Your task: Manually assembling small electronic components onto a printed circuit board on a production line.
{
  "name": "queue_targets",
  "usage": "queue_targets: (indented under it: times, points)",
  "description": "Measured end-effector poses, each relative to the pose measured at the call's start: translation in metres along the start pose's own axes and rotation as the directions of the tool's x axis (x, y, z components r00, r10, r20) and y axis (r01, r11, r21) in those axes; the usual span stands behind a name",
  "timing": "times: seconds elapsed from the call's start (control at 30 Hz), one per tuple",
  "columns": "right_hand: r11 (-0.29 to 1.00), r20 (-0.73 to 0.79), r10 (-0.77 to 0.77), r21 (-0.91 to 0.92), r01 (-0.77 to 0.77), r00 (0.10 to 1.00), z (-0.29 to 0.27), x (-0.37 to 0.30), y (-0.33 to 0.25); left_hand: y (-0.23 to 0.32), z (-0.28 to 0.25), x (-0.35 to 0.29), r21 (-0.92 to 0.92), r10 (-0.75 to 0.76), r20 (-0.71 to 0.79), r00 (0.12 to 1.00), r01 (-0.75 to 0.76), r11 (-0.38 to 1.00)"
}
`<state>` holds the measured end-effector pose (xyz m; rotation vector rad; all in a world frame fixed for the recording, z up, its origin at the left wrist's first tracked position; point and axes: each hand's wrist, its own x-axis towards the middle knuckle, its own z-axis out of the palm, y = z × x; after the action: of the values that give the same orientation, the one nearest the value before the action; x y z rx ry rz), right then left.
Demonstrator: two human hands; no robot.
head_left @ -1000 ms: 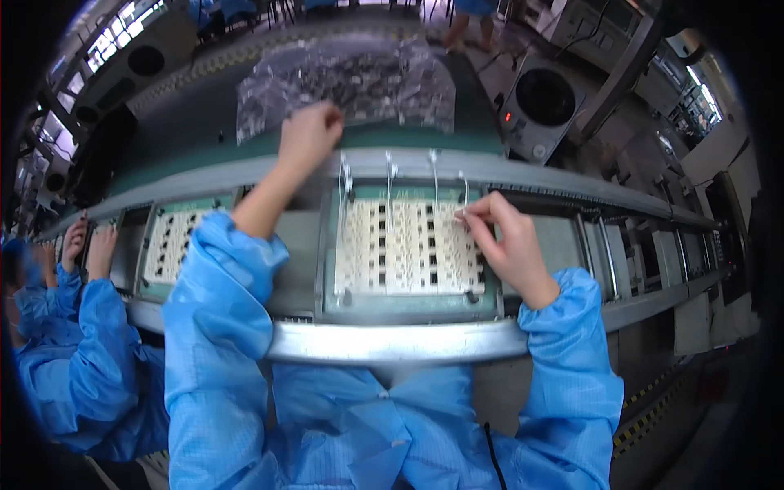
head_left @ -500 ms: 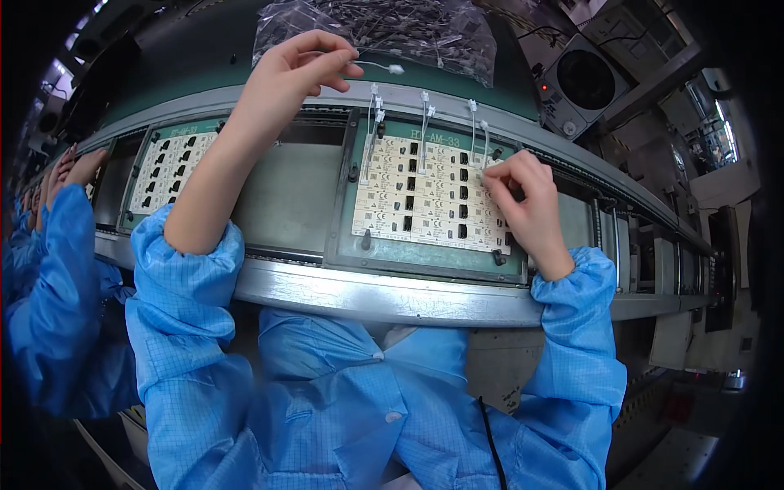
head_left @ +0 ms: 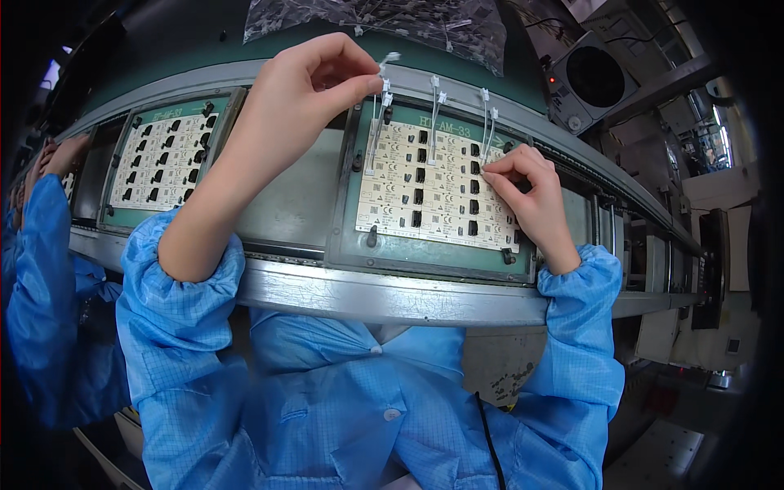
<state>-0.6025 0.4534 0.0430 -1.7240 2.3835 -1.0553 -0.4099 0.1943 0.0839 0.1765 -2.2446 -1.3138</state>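
My left hand (head_left: 314, 86) is raised over the far edge of the circuit board panel (head_left: 392, 214). Between its thumb and forefinger it pinches a thin wire lead, whose white plug (head_left: 392, 58) sticks out past the fingertips. My right hand (head_left: 531, 184) is closed in a pinch at the panel's right side, at the lower end of another white wire lead (head_left: 492, 131); the fingertips hide that end. Two more groups of white leads stand along the panel's far side, a left one (head_left: 373, 135) and a middle one (head_left: 434, 122), plugs upward. Black components sit in columns on the cream boards.
The panel rests on a conveyor with a metal front rail (head_left: 392, 294). A second panel (head_left: 159, 163) lies to the left, near a co-worker's blue sleeve (head_left: 45, 269). Beyond the conveyor is a clear plastic bag (head_left: 457, 33) of leads. A black round fan (head_left: 594, 75) stands far right.
My left hand, with its lead, has come nearer and rightward, to the left group of leads. My right hand stays pinched at almost the same spot on the panel.
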Motion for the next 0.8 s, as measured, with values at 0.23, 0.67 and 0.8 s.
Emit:
queue_targets:
  times: [0.23, 0.67, 0.8]
  points:
    - [0.96, 0.056, -0.131, -0.244, 0.141, 0.99, -0.009, -0.002, -0.022, 0.01, -0.013, -0.014, -0.262, -0.091, 0.11, 0.99, 0.118, 0.958]
    - [0.857, 0.02, -0.475, -0.216, 0.468, 0.88, 0.032, 0.161, -0.043, 0.034, 0.016, -0.088, 0.612, 0.283, 0.003, 0.959, -0.225, 0.758]
    - [0.866, 0.048, -0.377, -0.335, 0.371, 0.925, 0.105, 0.231, -0.045, 0.025, 0.032, -0.084, 0.573, 0.248, 0.043, 0.968, -0.227, 0.787]
